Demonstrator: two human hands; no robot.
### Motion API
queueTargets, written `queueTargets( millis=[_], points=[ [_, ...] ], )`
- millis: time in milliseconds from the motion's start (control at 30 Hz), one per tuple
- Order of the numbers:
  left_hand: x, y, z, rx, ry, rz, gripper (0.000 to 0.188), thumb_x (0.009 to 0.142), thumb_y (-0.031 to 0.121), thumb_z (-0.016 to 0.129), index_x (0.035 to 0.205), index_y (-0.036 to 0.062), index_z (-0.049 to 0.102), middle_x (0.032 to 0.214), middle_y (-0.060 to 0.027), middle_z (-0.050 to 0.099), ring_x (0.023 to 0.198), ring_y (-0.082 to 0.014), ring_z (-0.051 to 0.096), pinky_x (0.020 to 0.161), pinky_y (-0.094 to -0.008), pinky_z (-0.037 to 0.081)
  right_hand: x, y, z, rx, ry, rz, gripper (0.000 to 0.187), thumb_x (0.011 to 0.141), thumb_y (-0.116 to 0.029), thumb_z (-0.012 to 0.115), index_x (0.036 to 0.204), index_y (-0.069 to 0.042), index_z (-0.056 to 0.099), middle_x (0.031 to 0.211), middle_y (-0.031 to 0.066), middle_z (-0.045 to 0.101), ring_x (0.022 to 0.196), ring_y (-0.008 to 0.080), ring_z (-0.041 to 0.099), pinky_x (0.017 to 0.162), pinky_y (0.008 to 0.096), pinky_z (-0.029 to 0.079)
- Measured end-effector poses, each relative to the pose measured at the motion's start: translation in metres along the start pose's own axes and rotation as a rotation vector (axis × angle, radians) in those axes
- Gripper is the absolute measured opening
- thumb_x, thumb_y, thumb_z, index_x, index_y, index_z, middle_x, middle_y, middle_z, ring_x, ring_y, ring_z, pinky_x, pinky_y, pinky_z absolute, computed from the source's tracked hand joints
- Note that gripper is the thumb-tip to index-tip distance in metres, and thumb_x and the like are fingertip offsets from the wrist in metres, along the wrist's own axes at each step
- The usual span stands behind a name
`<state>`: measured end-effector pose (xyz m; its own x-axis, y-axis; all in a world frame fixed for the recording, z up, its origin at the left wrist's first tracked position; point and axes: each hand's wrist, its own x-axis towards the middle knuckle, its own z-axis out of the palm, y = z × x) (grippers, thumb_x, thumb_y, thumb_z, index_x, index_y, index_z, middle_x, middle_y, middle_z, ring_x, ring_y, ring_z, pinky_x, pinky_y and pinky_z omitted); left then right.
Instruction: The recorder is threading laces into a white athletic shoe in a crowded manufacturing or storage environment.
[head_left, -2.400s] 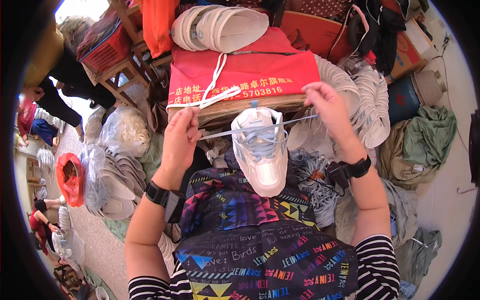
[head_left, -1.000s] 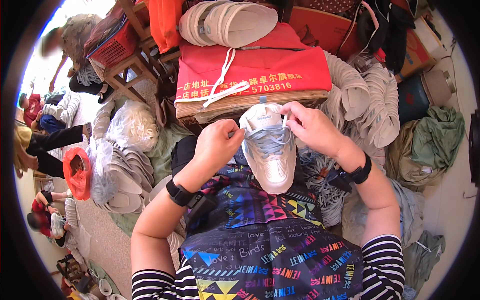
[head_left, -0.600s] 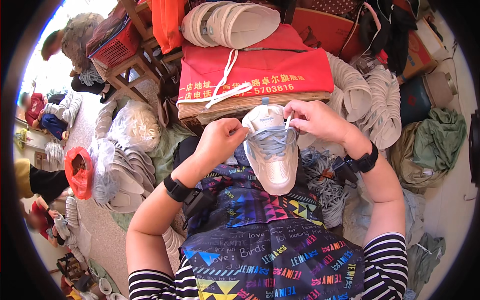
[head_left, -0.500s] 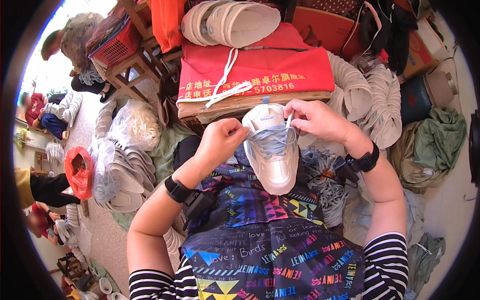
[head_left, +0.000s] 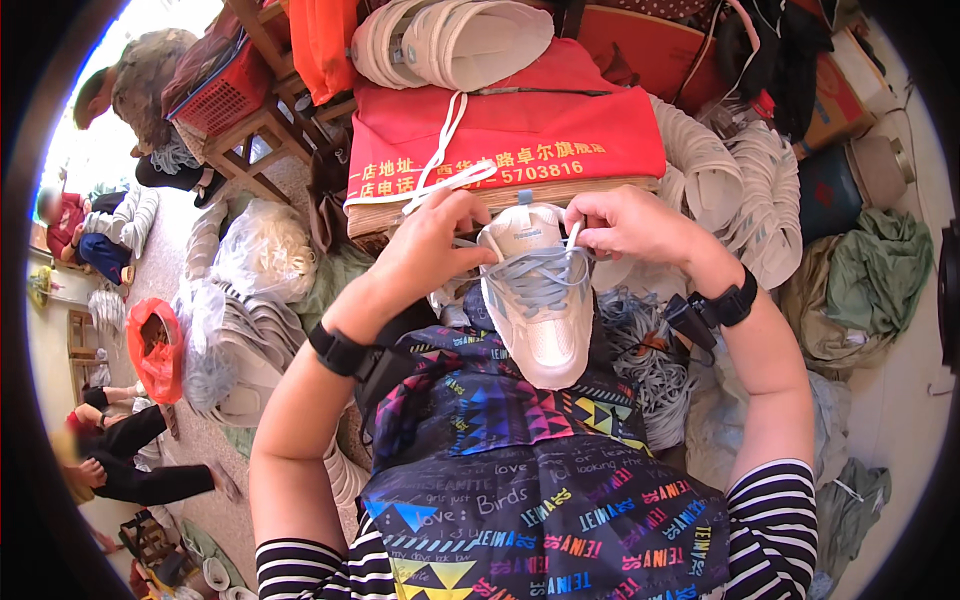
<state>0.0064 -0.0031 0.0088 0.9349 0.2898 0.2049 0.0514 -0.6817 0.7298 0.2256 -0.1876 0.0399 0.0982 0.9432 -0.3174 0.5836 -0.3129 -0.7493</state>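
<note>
A white and grey sneaker upper with pale blue laces stands toe-down in front of my lap, its tongue up against the bench edge. My left hand is curled at the left side of its collar, thumb on the edge and index finger bent above; the other fingertips are hidden. At the right side of the collar, my right hand pinches a whitish lace end between thumb and forefinger. The crossed laces lie over the tongue between both hands.
Ahead is a wooden bench under a red cloth, with a white cord and stacked shoe uppers. More uppers and bundled laces lie right. Plastic-bagged pieces and a red bag lie left.
My left hand has moved up and its thumb and index finger have spread apart from a pinch. My right hand stays at the collar. A person at the lower left has shifted.
</note>
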Motion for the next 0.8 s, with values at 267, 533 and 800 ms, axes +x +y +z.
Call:
queueTargets(
  millis=[267, 533, 800],
  points=[
    [0.013, -0.015, -0.008, -0.088, -0.363, 0.016, 0.019, 0.082, 0.019, 0.074, 0.094, 0.0060, 0.067, 0.091, -0.0081, 0.053, 0.085, -0.0215, 0.055, 0.075, -0.0329, 0.047, 0.010, -0.008, -0.016, -0.185, -0.169, -0.118, 0.021, 0.088, -0.026, 0.069, 0.093, -0.006, 0.068, 0.090, 0.0050, 0.055, 0.088, 0.0151, 0.054, 0.077, 0.0287, 0.045],
    [0.010, 0.003, 0.031, -0.119, 0.037, -0.085, 0.015, 0.084, 0.017, 0.071, 0.082, 0.0019, 0.070, 0.077, -0.0047, 0.052, 0.078, -0.0201, 0.052, 0.073, -0.0331, 0.045, 0.026, 0.005, 0.027, -0.222, 0.326, -0.138, 0.022, 0.073, -0.024, 0.071, 0.077, -0.003, 0.067, 0.082, 0.0126, 0.060, 0.080, 0.0266, 0.061, 0.073, 0.0373, 0.049],
    [-0.011, 0.020, 0.037, -0.261, 0.385, -0.096, 0.021, 0.082, 0.016, 0.075, 0.094, 0.0044, 0.063, 0.089, -0.0063, 0.047, 0.078, -0.0182, 0.049, 0.070, -0.0312, 0.044, 0.001, -0.025, 0.034, 0.153, 0.551, -0.166, 0.025, 0.082, -0.023, 0.075, 0.094, -0.003, 0.064, 0.083, 0.0052, 0.052, 0.071, 0.0159, 0.053, 0.065, 0.0311, 0.046]
  ],
)
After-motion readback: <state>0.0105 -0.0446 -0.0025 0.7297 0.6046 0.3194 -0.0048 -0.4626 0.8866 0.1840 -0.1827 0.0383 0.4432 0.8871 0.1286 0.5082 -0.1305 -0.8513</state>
